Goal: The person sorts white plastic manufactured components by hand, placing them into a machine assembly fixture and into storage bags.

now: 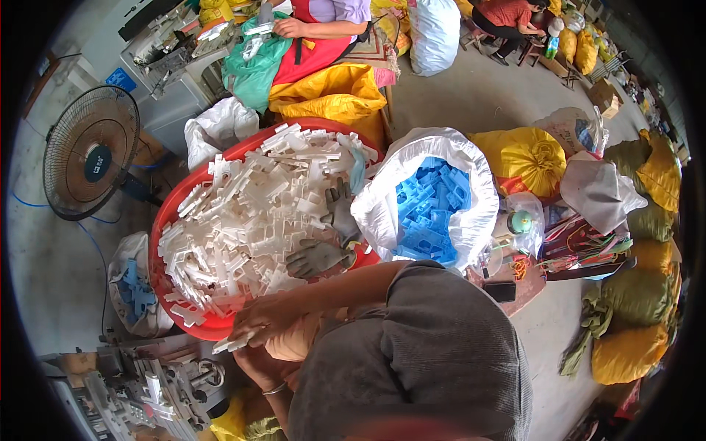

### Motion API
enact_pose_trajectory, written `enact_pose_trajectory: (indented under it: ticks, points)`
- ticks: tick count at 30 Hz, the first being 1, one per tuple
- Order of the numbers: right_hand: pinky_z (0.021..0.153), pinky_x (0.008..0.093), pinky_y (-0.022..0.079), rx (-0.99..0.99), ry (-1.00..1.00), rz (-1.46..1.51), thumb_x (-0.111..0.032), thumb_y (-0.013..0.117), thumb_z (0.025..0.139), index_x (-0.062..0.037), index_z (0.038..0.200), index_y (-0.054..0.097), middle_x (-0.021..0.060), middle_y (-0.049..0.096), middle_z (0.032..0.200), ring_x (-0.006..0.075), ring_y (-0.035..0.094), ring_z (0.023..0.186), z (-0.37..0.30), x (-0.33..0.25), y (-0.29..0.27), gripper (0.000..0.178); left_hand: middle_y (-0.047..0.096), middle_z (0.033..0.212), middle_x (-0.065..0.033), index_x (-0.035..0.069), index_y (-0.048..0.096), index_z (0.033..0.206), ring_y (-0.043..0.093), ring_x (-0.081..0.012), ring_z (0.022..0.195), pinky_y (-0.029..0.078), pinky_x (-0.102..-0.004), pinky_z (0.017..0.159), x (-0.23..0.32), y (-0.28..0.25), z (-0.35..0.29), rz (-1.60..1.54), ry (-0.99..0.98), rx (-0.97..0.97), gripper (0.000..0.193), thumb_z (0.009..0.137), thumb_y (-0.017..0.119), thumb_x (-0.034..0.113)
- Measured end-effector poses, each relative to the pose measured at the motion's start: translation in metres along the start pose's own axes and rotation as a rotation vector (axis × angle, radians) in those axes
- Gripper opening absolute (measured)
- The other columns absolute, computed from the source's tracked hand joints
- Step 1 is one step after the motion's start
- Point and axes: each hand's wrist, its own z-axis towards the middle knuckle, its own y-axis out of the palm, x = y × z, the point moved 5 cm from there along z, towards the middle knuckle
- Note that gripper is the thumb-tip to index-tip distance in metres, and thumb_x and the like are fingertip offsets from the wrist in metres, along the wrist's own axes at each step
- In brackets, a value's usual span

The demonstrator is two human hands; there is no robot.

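My right hand [266, 317] is closed at the near left edge of a red tub [165, 198]. A flat white plastic piece [234, 343] sticks out from its fingertips. Just below, my left hand [254, 361], with a bangle at the wrist, is bent up against the same piece; its fingers are partly hidden. White moulded plastic pieces [243, 220] are heaped in the tub. Two grey work gloves, an upper one [341, 212] and a lower one [318, 259], lie at the tub's right side.
A white sack [368, 209] of blue plastic pieces [434, 206] stands right of the tub. On the left are a fan [92, 151] and a smaller sack [118, 275]. Machinery [154, 400] sits below the tub. Across it, a person in a red apron [294, 66] handles white pieces.
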Motion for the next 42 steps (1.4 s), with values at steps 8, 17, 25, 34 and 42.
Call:
enact_pose_trajectory:
  ticks: [8, 17, 25, 34, 42]
  points:
    - [0.105, 0.0402, 0.028, -0.068, -0.042, 0.335, -0.02, 0.059, 0.086, 0.0001, 0.134, 0.038, 0.0173, 0.042, 0.134, 0.0292, 0.037, 0.127, -0.008, 0.001, 0.02, 0.056, 0.061, 0.103, -0.0082, -0.002, 0.056, 0.109, 0.058, -0.018, 0.093, 0.047, -0.0324, 0.082, 0.024, -0.014, -0.04, 0.221, 0.071, 0.254, 0.03, 0.088, 0.045, 0.016]
    - [0.063, 0.0261, 0.041, 0.277, 0.589, 0.602, -0.029, 0.034, 0.099, -0.0015, 0.117, 0.049, 0.0042, 0.055, 0.083, 0.0117, 0.049, 0.07, 0.021, 0.036, 0.031, 0.036, 0.066, 0.088, -0.0078, 0.001, 0.063, 0.096, 0.062, -0.016, 0.077, 0.049, -0.0289, 0.069, 0.187, -0.05, -0.107, 1.145, 0.709, 0.816, 0.011, 0.087, 0.059, 0.004]
    - [0.089, 0.0278, 0.04, 0.018, 0.314, 0.472, -0.015, 0.045, 0.095, 0.0016, 0.13, 0.042, 0.0087, 0.05, 0.123, 0.0149, 0.049, 0.108, 0.109, 0.065, 0.011, 0.039, 0.066, 0.091, -0.0137, 0.006, 0.063, 0.104, 0.064, -0.0276, 0.082, 0.05, -0.0331, 0.072, 0.292, -0.124, -0.116, 1.685, 0.785, 0.992, 0.026, 0.08, 0.068, 0.014]
    - [0.092, 0.0306, 0.041, 0.071, 0.195, 0.644, -0.016, 0.049, 0.094, 0.0, 0.128, 0.044, 0.0088, 0.052, 0.121, 0.0162, 0.05, 0.109, 0.249, 0.042, 0.04, 0.037, 0.067, 0.097, -0.0074, 0.004, 0.063, 0.105, 0.064, -0.0147, 0.087, 0.051, -0.0258, 0.074, 0.302, -0.136, -0.102, 1.456, 0.668, 0.801, 0.031, 0.079, 0.072, 0.016]
    - [0.097, 0.0368, 0.039, -0.278, -0.537, -0.196, -0.005, 0.06, 0.081, -0.0051, 0.121, 0.054, 0.0121, 0.055, 0.121, 0.03, 0.051, 0.111, 0.297, -0.029, 0.116, 0.041, 0.065, 0.093, -0.0038, -0.004, 0.062, 0.103, 0.058, -0.0085, 0.086, 0.045, -0.0217, 0.08, 0.232, -0.184, -0.233, 0.846, 0.833, 1.167, 0.019, 0.086, 0.062, 0.005]
